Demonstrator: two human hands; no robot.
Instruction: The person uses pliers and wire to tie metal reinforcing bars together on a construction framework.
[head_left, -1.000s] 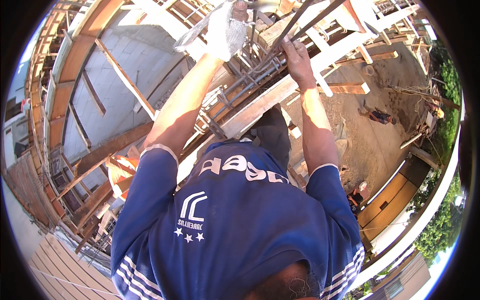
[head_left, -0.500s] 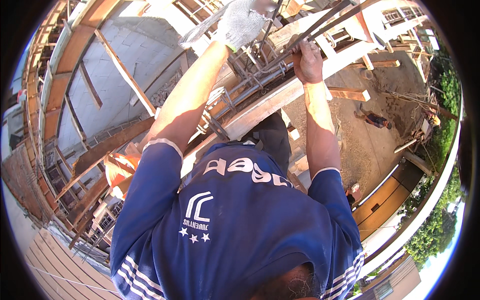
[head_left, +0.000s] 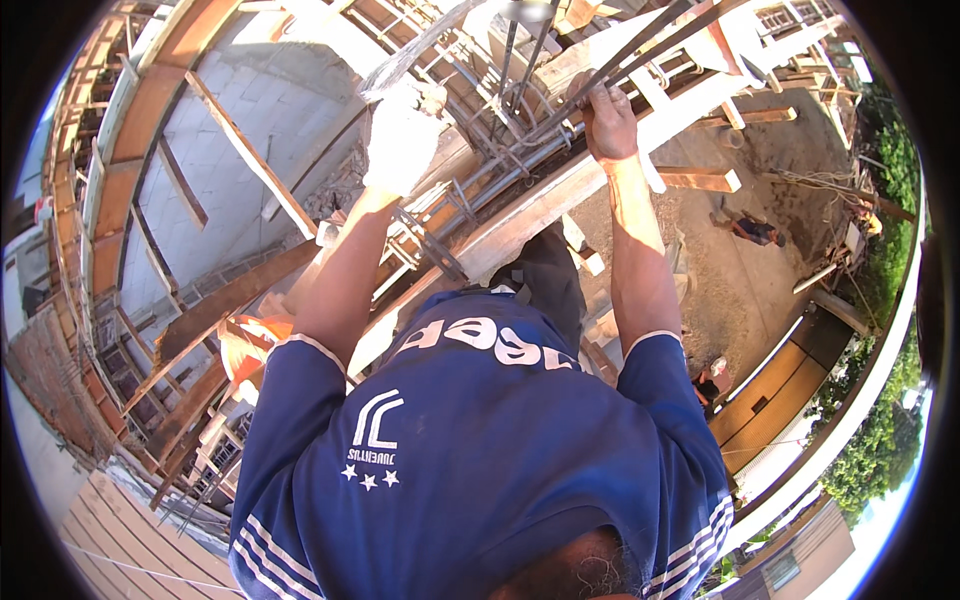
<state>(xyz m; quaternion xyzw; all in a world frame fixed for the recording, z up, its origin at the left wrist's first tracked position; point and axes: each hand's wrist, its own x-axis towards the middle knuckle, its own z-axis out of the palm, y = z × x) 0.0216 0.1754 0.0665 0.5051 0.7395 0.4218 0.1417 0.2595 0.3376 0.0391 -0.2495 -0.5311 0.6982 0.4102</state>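
The left hand (head_left: 405,140), in a pale glove washed out by sunlight, is raised at the upper left of centre with its fingertips pointing up and slightly right. Its fingers lie near the lower end of a grey flat strip (head_left: 418,52); the glare hides whether they are apart, together or touching it. The right hand (head_left: 610,125) is bare and clamps its fingers around the lower part of 2 dark rods (head_left: 645,41), which slope from the hand up to the right, close beside each other

Between the hands lies a steel cage (head_left: 520,172) of long bars crossed by bent ties, set along the inner side of a pale wooden board (head_left: 545,215) that runs diagonally from lower left to upper right. The rods meet the cage area just left of the right hand. 2 thinner bars (head_left: 507,55) rise between the hands, well apart from the left fingers

The person wears a dark blue shirt (head_left: 500,450) with white stripes on the sleeves and 3 white stars. To the left, a wooden prop (head_left: 245,150) leans across a grey block wall (head_left: 275,120). To the right, a squared timber end (head_left: 705,180) juts over brown ground (head_left: 725,310), where a co-worker (head_left: 757,232) is seen well below
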